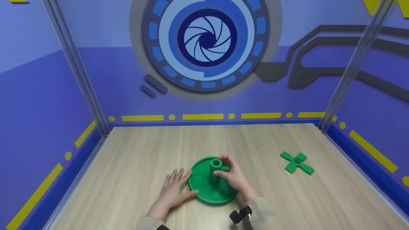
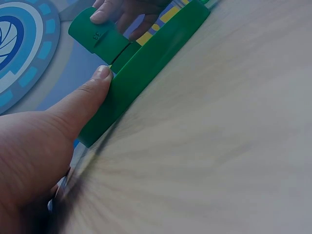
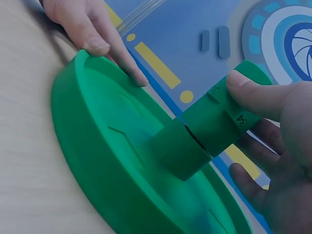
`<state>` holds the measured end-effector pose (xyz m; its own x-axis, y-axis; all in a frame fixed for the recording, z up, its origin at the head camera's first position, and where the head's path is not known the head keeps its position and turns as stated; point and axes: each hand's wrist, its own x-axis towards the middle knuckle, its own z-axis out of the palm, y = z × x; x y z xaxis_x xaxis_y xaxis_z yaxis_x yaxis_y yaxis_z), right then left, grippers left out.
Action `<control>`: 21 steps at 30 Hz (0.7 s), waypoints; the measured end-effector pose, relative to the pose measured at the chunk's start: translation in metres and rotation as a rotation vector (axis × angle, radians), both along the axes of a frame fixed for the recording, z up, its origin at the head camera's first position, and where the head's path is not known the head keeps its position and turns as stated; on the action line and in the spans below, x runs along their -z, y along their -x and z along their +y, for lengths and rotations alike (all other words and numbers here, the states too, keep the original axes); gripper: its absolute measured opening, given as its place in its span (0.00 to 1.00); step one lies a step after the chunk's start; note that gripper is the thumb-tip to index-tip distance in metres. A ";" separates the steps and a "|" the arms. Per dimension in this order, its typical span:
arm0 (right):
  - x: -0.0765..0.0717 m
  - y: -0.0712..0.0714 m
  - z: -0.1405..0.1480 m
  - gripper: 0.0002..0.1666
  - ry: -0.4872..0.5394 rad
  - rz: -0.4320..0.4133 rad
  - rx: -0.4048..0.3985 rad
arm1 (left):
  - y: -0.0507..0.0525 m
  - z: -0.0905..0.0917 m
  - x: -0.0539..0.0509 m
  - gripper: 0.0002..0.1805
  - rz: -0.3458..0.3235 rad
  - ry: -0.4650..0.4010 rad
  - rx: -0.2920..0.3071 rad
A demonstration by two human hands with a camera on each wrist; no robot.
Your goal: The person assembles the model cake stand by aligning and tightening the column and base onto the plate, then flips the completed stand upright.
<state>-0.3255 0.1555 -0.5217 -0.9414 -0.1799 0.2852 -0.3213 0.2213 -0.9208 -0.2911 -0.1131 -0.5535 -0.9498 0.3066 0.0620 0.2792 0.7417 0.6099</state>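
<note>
A round green dish [image 1: 200, 183] with a raised rim lies on the wooden table, with a short green post [image 3: 176, 152] standing up from its middle. My right hand [image 1: 235, 177] pinches a green hollow tube [image 3: 214, 117] between thumb and fingers. The tube sits on top of the post, and a dark narrow gap shows along their joint. A small tab juts from the tube's right side in the head view. My left hand [image 1: 175, 191] has its fingers spread and fairly straight, and touches the dish's left rim with thumb and fingers.
To the right on the table lies a green cross-shaped piece [image 1: 297, 163] with a short stub at its centre. Blue printed walls [image 1: 204, 105] and metal corner posts [image 1: 76, 64] bound the table at the back and sides.
</note>
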 end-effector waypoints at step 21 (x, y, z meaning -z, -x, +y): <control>0.004 -0.002 -0.007 0.36 -0.033 0.005 0.089 | 0.000 0.000 0.002 0.52 0.032 0.003 -0.003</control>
<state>-0.3239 0.1484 -0.5253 -0.9528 -0.1050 0.2848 -0.3031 0.2797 -0.9110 -0.2913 -0.1129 -0.5558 -0.9482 0.3042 0.0919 0.2968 0.7443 0.5983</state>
